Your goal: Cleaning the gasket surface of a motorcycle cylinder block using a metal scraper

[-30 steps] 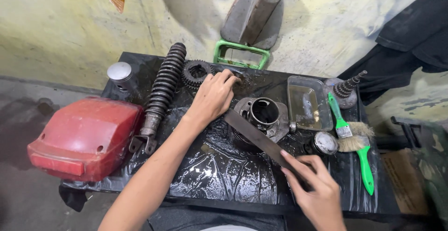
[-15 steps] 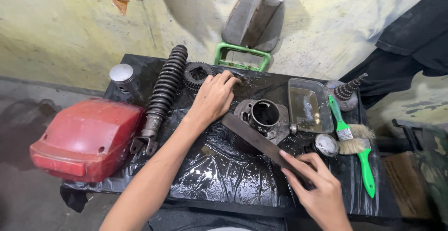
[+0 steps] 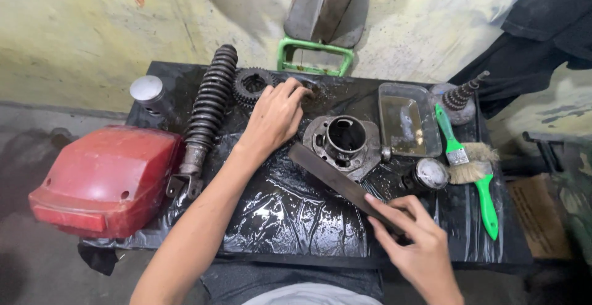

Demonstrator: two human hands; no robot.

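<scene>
While right hand [image 3: 416, 246] grips flat file [image 3: 339, 185] | tip touches cylinder [image 3: 342, 142]

Left hand [image 3: 273, 117] rests flat, outstretched; right hand [image 3: 417, 248] curled in a grip.

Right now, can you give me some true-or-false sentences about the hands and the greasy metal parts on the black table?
1. The right hand holds a long flat dark metal file. True.
2. The left hand grips the green-handled paintbrush. False: the brush lies untouched at the right; that hand rests on the black plastic sheet beside the grey metal engine cylinder.
3. The file's far end lies against the cylinder. True.
4. The black coiled shock absorber stands upright. False: it lies flat, left of the left hand.
</scene>
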